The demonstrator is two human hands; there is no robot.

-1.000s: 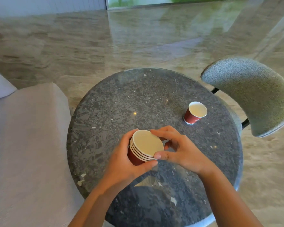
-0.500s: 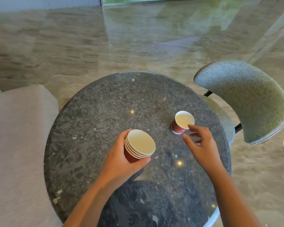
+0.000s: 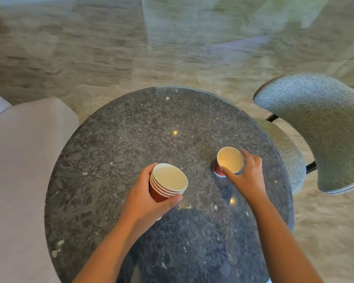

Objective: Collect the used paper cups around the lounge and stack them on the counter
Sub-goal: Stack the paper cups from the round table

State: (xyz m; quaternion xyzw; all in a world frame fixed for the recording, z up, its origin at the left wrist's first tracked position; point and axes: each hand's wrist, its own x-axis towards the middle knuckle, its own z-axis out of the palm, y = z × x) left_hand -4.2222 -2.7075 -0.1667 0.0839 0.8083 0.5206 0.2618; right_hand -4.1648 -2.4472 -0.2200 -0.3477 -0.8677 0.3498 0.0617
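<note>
On a speckled dark stone table [image 3: 131,139], left hand [image 3: 145,198] grips stacked cups [image 3: 168,183]; right hand [image 3: 247,176] pinches a lone cup [image 3: 229,160] beside a grey chair [image 3: 319,127], marble floor [image 3: 90,48] beyond.

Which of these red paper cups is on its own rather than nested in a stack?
The single cup gripped by the right hand, near the chair. The others sit nested in the stack the left hand holds.

The left hand [image 3: 143,201] covers most of the red wall and base of the stack of cups [image 3: 169,180], so whether it touches the surface [image 3: 151,129] cannot be told. The right hand [image 3: 247,176] hides the right side of the single cup [image 3: 229,160]. The frame's edges cut off the surface's near edge, both forearms and the chair [image 3: 315,119].
</note>
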